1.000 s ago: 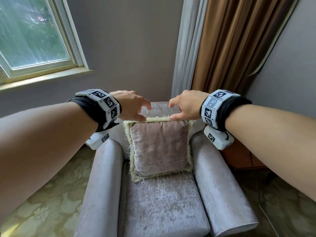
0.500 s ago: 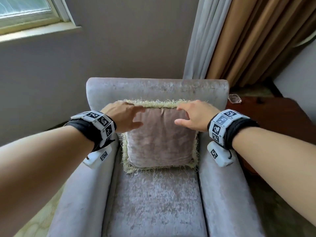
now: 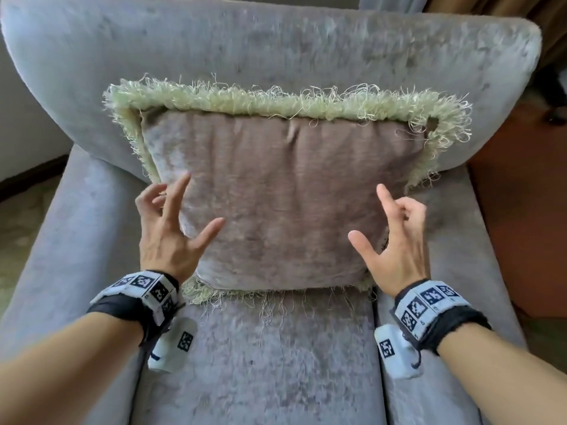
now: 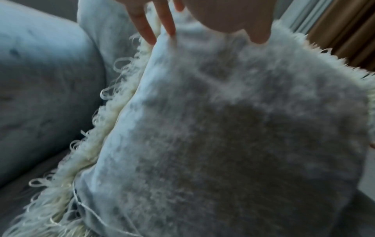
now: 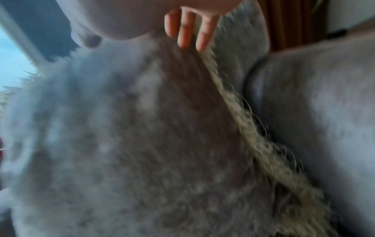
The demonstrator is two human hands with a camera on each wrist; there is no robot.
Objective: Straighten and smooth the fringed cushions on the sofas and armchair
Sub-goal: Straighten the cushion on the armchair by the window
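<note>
A mauve velvet cushion [image 3: 285, 194] with a pale green fringe [image 3: 276, 102] leans upright against the back of a grey armchair [image 3: 276, 50]. My left hand [image 3: 187, 222] is at the cushion's lower left edge, fingers spread and loosely bent. In the left wrist view its fingertips [image 4: 151, 38] touch the cushion [image 4: 223, 128] beside the side fringe. My right hand [image 3: 377, 222] mirrors it at the lower right edge. In the blurred right wrist view its fingertips [image 5: 201, 44] rest where the cushion [image 5: 142, 128] meets its fringe [image 5: 253, 136]. Neither hand grips anything.
The cushion stands on the seat [image 3: 260, 363] between two padded armrests [image 3: 76, 240] [image 3: 454, 240]. A brown wooden side table [image 3: 521, 210] stands right of the chair, brown curtains [image 3: 491, 4] behind it. Patterned carpet [image 3: 18, 234] lies to the left.
My head has come much closer to the chair. Both hands have slid from the cushion's top corners down along its sides to the lower half, fingers spreading.
</note>
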